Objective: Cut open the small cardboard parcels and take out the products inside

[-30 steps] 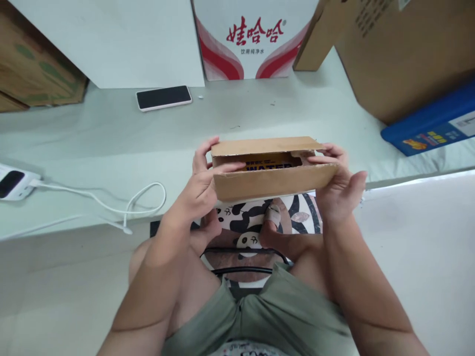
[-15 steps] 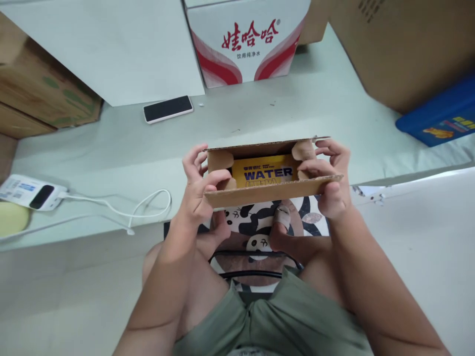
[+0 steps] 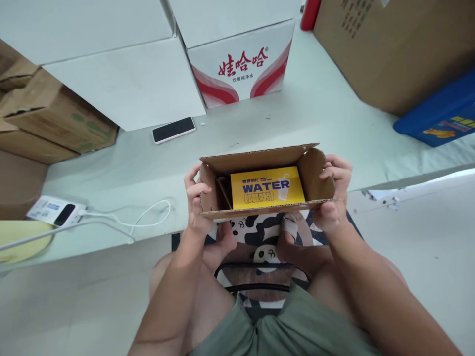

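Note:
Between my hands is an open brown cardboard box, held at the table's front edge above my lap. Its opening faces me, with the end flaps standing up. Inside lies a yellow box printed "WATER" with a drink cup, and a folded cardboard piece sits to its left. My left hand grips the cardboard box's left end, fingers bent over the flap. At the right end my right hand pinches the flap and front corner, thumb on the near side.
A phone lies on the pale green table before white and red cartons. A power bank with a white cable is at left. On the right stand a large brown carton and a blue container.
My fingers have moved from inside the box to its end flaps, which now stand outward. More of the yellow box shows. The whole view has shifted slightly.

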`<action>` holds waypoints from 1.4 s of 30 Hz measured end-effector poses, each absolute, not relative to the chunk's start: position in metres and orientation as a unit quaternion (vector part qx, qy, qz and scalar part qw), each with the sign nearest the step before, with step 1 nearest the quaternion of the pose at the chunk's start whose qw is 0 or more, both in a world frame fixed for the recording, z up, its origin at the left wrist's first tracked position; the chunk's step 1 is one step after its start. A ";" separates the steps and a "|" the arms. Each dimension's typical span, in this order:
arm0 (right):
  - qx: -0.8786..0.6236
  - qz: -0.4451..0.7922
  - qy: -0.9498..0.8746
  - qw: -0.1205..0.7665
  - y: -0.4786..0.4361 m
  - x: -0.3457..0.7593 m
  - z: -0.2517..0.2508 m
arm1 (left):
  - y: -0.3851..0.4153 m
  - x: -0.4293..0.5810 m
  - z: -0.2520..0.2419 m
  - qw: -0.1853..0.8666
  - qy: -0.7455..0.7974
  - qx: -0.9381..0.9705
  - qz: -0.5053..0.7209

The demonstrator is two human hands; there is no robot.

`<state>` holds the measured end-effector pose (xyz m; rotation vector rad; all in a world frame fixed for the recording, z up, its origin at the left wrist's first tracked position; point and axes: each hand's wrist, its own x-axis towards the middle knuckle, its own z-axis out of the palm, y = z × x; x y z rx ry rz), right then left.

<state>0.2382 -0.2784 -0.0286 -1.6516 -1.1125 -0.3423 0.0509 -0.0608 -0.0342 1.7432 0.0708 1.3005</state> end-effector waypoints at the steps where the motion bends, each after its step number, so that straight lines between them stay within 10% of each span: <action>1: -0.682 -0.143 -0.466 0.545 -0.278 0.238 -0.028 | -0.062 0.051 -0.034 0.466 0.030 0.709 0.529; 12: -0.661 -0.279 -0.381 0.583 -0.303 0.214 0.047 | -0.073 0.041 -0.017 0.429 0.002 0.751 0.501; 26: -0.656 0.156 -0.726 -0.136 -0.174 0.150 0.119 | -0.104 0.039 -0.031 0.379 -0.026 0.696 0.610; 42: -0.613 0.061 -0.720 -0.319 -0.160 0.141 0.105 | -0.103 0.042 -0.023 0.350 0.014 0.686 0.637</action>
